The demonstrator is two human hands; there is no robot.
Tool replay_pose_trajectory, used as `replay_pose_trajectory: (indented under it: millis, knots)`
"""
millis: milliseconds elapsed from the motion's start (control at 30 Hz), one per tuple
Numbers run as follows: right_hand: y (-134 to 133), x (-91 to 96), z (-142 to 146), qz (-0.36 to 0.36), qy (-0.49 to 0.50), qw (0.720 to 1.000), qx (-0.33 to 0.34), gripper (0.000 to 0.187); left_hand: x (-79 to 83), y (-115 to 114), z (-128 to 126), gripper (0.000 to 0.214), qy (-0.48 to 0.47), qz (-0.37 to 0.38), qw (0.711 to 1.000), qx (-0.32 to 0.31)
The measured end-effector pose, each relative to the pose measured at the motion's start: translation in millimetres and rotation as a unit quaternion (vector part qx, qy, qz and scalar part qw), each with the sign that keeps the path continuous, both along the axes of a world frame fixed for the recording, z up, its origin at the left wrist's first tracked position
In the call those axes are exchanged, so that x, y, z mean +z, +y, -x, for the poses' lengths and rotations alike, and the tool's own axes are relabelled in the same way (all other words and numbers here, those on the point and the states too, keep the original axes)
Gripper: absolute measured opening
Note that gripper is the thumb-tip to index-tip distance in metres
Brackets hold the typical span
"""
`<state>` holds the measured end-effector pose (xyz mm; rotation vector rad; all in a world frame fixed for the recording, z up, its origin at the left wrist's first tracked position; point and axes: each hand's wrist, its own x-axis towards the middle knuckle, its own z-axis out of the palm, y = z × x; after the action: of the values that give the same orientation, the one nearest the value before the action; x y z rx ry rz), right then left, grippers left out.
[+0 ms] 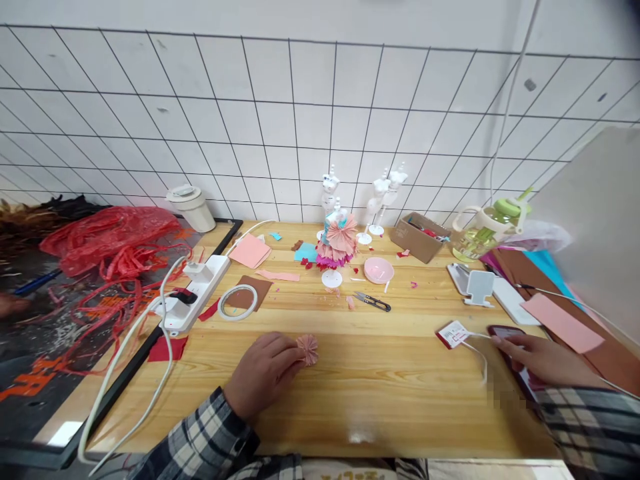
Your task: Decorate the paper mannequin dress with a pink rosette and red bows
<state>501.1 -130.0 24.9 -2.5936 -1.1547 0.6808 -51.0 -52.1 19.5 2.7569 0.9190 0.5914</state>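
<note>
My left hand is closed in a pinch at the edge of a small pink pleated paper rosette, low over the front middle of the table. On the right, my right hand has its fingers around a dark red phone, partly hiding it. A white cable runs by the phone to a red-and-white tag-like piece. Farther back stands a small white dress form covered in pink, magenta and blue pleated paper, with a larger pink rosette on its front.
Thread snips, a pink bowl and a tape roll lie mid-table. A power strip with loose cables borders the left. Behind are bare dress forms, a cardboard box and a bottle. Another person's hand shows far left.
</note>
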Motion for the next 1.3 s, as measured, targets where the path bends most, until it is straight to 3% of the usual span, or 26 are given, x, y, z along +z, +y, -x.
replay_pose_trajectory:
  millis: [67,100,167,200,267,367,467,600,767,900,1000,1067,1167,1233,1300]
  knots:
    - [-12.2,11.6,-1.2,0.038,0.014,0.999,-0.015,0.047,-2.7,3.5,0.7,0.020,0.007,0.019,1.000,-0.009]
    - [-16.6,16.8,4.1,0.018,-0.035,0.999,-0.018,0.046,-4.9,5.5,-1.0,0.021,0.010,0.035,0.999,-0.010]
    - [-21.0,23.7,30.8,-0.085,-0.180,0.980,0.001,0.046,-10.7,9.2,-6.3,0.022,0.004,0.071,0.997,0.018]
    - [-20.8,24.6,52.4,-0.136,-0.194,0.971,0.038,0.045,-14.0,10.9,-9.0,0.022,-0.001,0.088,0.995,0.045]
    - [-15.4,21.6,108.6,-0.176,-0.099,0.966,0.158,0.038,-20.6,13.8,-12.6,0.021,-0.006,0.109,0.988,0.106]
    - [4.4,10.0,203.6,-0.230,0.002,0.920,0.319,0.029,-27.7,15.8,-12.5,0.028,-0.012,0.114,0.979,0.166]
    - [32.1,-1.7,281.2,-0.249,0.062,0.876,0.407,0.024,-31.2,15.6,-9.9,0.026,-0.040,0.124,0.974,0.188]
    - [62.4,-14.7,336.9,-0.202,0.066,0.852,0.478,0.025,-32.6,14.9,-9.3,0.017,-0.071,0.142,0.963,0.216]
    - [71.1,-30.6,348.0,-0.188,0.010,0.853,0.487,0.013,-33.4,15.0,-10.5,0.007,-0.073,0.157,0.956,0.237]
    - [67.8,-40.0,334.5,-0.302,0.059,0.863,0.401,0.017,-36.6,15.6,-8.9,0.007,-0.120,0.188,0.948,0.229]
    - [71.9,-49.0,317.3,-0.384,0.083,0.861,0.323,0.032,-37.5,15.5,-7.1,0.012,-0.189,0.244,0.920,0.241]
    - [77.9,-55.8,304.3,-0.407,0.069,0.863,0.292,0.036,-34.9,13.9,-4.4,0.014,-0.247,0.242,0.904,0.253]
    - [87.3,-64.2,289.0,-0.400,0.060,0.888,0.218,0.028,-27.5,10.2,3.4,0.007,-0.300,0.079,0.912,0.268]
    - [92.1,-67.1,284.7,-0.411,0.054,0.889,0.196,0.027,-22.9,8.8,9.4,0.010,-0.255,-0.058,0.937,0.231]
    - [94.6,-67.0,285.1,-0.435,0.043,0.874,0.210,0.037,-20.5,10.2,13.7,0.018,-0.173,-0.131,0.958,0.186]
